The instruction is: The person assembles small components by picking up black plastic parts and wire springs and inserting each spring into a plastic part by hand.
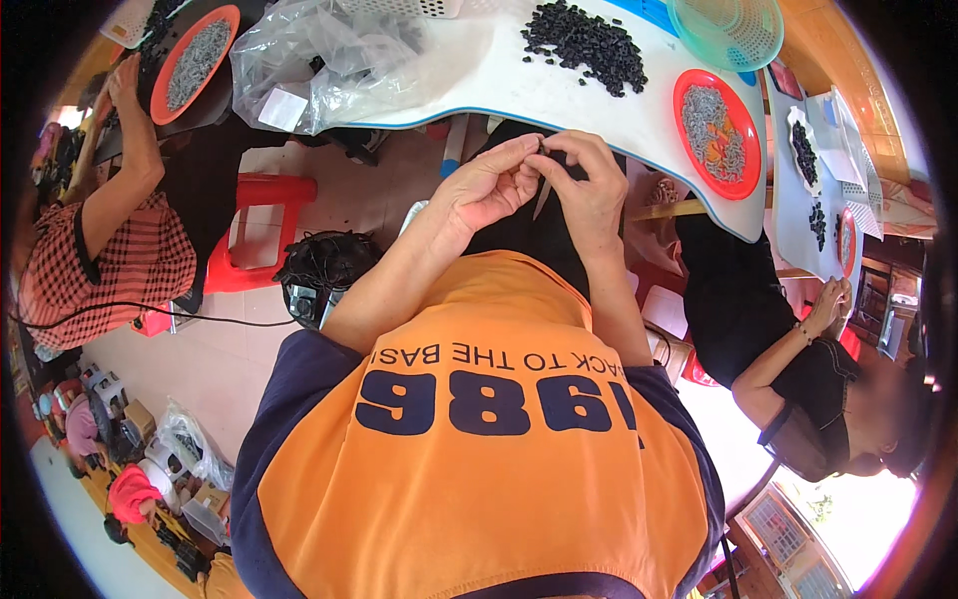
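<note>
My left hand [496,187] and my right hand [587,180] meet at the fingertips in front of my chest, just short of the table's near edge. Both are closed in a pinch around a small dark piece [542,147], mostly covered by the fingers. Below the right fingers a thin pointed metal tool [542,200] sticks out toward me, its other end hidden in the right hand. Beyond them on the white table [479,75] lies a heap of small black parts [587,45]. A red plate [750,150] of small grey pieces, some orange among them, sits to the right.
A clear plastic bag [329,70] lies at the table's left, near an orange-rimmed plate [232,30] of grey pieces. A green basket [733,45] stands far right. People sit on both sides, one in a checked shirt [130,260]. A red stool [261,235] stands at left.
</note>
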A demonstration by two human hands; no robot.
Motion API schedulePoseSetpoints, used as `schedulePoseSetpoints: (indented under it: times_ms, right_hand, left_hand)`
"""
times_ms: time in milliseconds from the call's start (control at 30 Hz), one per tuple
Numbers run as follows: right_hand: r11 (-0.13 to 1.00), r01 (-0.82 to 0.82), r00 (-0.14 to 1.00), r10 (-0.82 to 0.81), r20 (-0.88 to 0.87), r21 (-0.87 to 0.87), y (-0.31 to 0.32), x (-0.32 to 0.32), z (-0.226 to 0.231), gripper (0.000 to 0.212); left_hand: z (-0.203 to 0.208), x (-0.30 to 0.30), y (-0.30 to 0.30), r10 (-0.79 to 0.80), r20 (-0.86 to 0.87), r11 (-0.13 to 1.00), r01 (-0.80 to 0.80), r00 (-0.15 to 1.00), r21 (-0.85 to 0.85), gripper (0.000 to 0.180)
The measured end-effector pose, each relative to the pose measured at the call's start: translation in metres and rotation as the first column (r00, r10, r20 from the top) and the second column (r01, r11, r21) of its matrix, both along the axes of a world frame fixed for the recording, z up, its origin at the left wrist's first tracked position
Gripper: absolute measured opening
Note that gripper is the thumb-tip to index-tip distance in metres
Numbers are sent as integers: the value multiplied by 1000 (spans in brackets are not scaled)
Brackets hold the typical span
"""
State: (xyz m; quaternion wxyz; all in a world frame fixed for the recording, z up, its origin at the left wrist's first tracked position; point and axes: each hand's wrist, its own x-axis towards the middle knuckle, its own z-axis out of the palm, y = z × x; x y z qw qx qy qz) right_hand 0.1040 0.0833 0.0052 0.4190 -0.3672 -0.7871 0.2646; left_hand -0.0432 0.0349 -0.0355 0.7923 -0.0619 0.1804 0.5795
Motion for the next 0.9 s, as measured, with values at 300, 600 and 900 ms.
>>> schedulePoseSetpoints:
  times_ms: [300, 600, 900]
  right_hand:
    - [934, 13, 995, -49, -90, -358, -8, -1, -6, 16]
    - [781, -160, 926, -94, -366, -604, -2, 1, -24, 18]
    - [893, -117, 957, -15, -289, -434, -5, 1, -13, 17]
  left_hand:
    - [1, 5, -3, 104, -107, 991, -112, 989, -68, 15]
    - [4, 4, -6, 159, -273, 987, -160, 949, 19, 17]
    - [4, -3, -9, 115, -160, 993, -117, 980, -6, 15]
